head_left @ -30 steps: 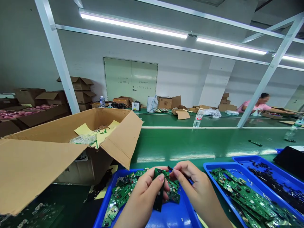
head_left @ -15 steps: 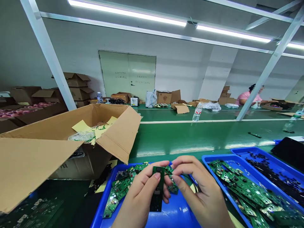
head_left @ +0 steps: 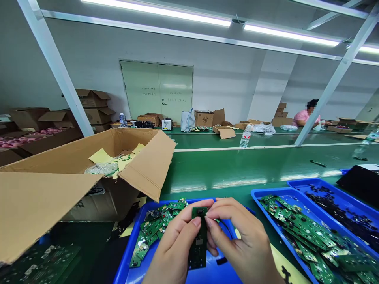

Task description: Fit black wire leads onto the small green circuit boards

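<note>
My left hand (head_left: pixel 179 236) grips a narrow dark green circuit board (head_left: pixel 197 248) upright, its thumb on the face and fingers behind. A small socket sits near the board's top end. At the board's upper right edge, my right hand (head_left: pixel 237 232) pinches with thumb and forefinger. A thin black cable (head_left: pixel 227 228) trails from behind those fingers; its pinched end is hidden. Both hands are over a blue tray (head_left: pixel 122 262), where several green circuit boards (head_left: pixel 152 232) lie piled at the left and back.
An open cardboard box (head_left: pixel 148 169) stands at the left, one flap reaching toward the tray. At right, a second blue tray (head_left: pixel 256 197) holds stacked boards, and another tray (head_left: pixel 293 182) holds small black parts. A bottle (head_left: pixel 245 136) stands farther back; a person in pink (head_left: pixel 302 116) sits beyond.
My right hand has moved left, bringing its fingertips from beside the board to its upper right edge. My left hand still holds the board, now shifted slightly right.
</note>
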### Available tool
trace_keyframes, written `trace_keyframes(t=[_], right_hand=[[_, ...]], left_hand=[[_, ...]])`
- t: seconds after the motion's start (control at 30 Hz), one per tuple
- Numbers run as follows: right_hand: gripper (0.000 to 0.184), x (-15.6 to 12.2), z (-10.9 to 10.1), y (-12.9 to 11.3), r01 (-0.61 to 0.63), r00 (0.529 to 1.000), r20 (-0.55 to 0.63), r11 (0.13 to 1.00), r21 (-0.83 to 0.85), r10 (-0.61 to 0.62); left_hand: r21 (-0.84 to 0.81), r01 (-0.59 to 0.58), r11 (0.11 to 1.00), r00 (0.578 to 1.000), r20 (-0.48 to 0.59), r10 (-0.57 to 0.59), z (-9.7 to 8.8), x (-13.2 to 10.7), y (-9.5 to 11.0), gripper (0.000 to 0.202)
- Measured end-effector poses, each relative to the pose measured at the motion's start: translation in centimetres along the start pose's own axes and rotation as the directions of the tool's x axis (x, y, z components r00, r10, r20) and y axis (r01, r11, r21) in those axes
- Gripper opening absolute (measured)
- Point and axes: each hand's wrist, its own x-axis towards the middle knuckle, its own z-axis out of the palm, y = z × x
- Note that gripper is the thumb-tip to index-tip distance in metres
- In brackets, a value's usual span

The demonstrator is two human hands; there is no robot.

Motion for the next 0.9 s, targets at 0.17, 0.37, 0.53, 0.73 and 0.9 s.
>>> trace_keyframes(t=[0.17, 0.37, 0.53, 0.73, 0.9], right_hand=[[0.015, -0.1, 0.1, 0.0, -0.003, 1.000, 0.001, 1.000, -0.019, 0.003], [0.016, 0.0, 0.3, -0.1, 0.000, 1.000, -0.014, 0.999, -0.037, 0.000], [0.017, -0.2, 0.4, 0.4, 0.030, 0.999, 0.043, 0.999, -0.041, -0.028], [0.015, -0.6, 0.5, 1.0, -0.005, 0.999, 0.042, 1.000, -0.030, 0.007], [0.015, -0.4, 0.3, 1.4, 0.001, 0.997, 0.083, 1.000, -0.019, 0.001]], left_hand=[[0.040, 0.005, 0.999, 0.999, -0.043, -0.003, -0.1, 0.0, -0.1, 0.029], [0.058, -0.016, 0.998, 0.996, -0.081, 0.021, -0.1, 0.1, -0.4, 0.033], [0.091, -0.031, 0.995, 0.994, -0.105, 0.040, -0.2, 0.2, -0.7, 0.037], [0.183, -0.058, 0.981, 0.985, -0.151, 0.086, -0.2, 0.2, -0.9, 0.044], [0.229, -0.053, 0.972, 0.987, -0.133, 0.085, -0.6, 0.1, -0.8, 0.046]])
